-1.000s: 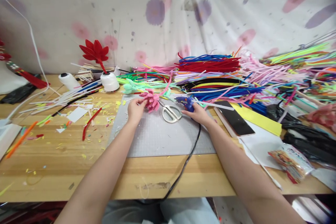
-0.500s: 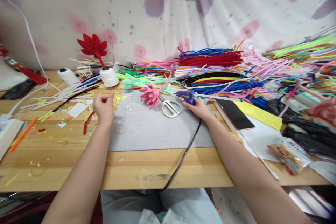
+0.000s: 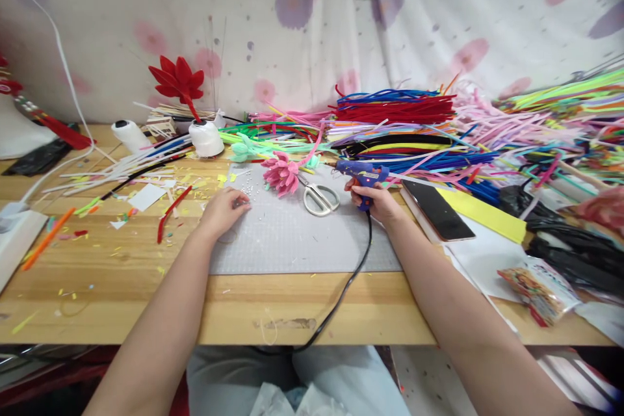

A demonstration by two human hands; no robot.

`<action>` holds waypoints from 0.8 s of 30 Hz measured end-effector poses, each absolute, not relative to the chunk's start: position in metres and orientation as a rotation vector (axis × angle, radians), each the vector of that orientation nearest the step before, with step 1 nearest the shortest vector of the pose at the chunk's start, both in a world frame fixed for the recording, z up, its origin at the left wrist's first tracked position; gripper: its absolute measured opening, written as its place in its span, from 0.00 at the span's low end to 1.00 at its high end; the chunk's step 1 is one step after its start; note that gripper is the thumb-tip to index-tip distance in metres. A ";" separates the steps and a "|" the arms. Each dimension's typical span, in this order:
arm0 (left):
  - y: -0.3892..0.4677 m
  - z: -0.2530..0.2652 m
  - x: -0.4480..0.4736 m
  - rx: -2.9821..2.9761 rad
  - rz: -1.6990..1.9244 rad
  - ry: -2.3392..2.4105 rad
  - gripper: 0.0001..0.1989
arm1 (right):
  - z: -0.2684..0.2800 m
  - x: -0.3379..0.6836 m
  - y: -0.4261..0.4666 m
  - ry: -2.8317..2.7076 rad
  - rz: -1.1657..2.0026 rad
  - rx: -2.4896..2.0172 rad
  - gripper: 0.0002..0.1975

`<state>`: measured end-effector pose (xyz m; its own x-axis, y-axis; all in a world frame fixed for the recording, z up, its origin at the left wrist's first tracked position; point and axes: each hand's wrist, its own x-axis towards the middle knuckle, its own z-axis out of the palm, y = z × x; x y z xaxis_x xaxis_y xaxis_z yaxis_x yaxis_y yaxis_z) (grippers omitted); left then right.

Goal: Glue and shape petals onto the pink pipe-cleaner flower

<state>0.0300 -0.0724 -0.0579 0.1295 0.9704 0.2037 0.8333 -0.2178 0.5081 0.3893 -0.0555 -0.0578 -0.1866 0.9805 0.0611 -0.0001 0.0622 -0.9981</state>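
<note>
My right hand (image 3: 377,203) is wrapped round the handle of a blue hot glue gun (image 3: 366,175), its nozzle pointing left and its black cord trailing down over the table edge. My left hand (image 3: 227,209) hovers at the left side of a grey cutting mat (image 3: 292,247), fingers curled and tips pressed together; whatever may be in them is too small to make out. Just beyond those fingertips lie scattered small white beads (image 3: 252,187). A pink pipe-cleaner flower (image 3: 281,174) lies between my hands, beside a pair of scissors (image 3: 320,200).
Bundles of coloured pipe cleaners (image 3: 394,110) line the back. A red flower (image 3: 176,78) stands in a white thread cone (image 3: 206,140). On the right are a phone (image 3: 439,209), a yellow sheet (image 3: 482,214) and a snack packet (image 3: 539,289). Scraps litter the left.
My right hand has drawn the glue gun up and turned its grip fully round the handle. My left hand has moved right, toward the beads on the mat.
</note>
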 end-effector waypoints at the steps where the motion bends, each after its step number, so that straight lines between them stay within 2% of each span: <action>1: -0.071 -0.059 0.030 2.136 0.718 1.761 0.07 | -0.059 0.389 -0.055 -1.374 1.317 -1.064 0.13; 6: -0.070 -0.060 0.031 2.069 0.780 1.728 0.05 | -0.061 0.385 -0.057 -1.349 1.370 -1.041 0.13; 10: -0.076 -0.055 0.049 1.748 1.167 1.672 0.07 | -0.058 0.370 -0.061 -1.362 1.393 -1.018 0.13; 13: -0.081 -0.053 0.072 1.340 1.372 1.418 0.10 | -0.054 0.353 -0.064 -1.412 1.404 -1.006 0.13; 19: -0.087 -0.048 0.098 0.740 1.171 1.067 0.08 | -0.052 0.329 -0.066 -1.522 1.361 -1.035 0.13; 24: -0.081 -0.045 0.095 0.577 1.093 0.961 0.03 | -0.058 0.324 -0.066 -1.529 1.339 -1.100 0.15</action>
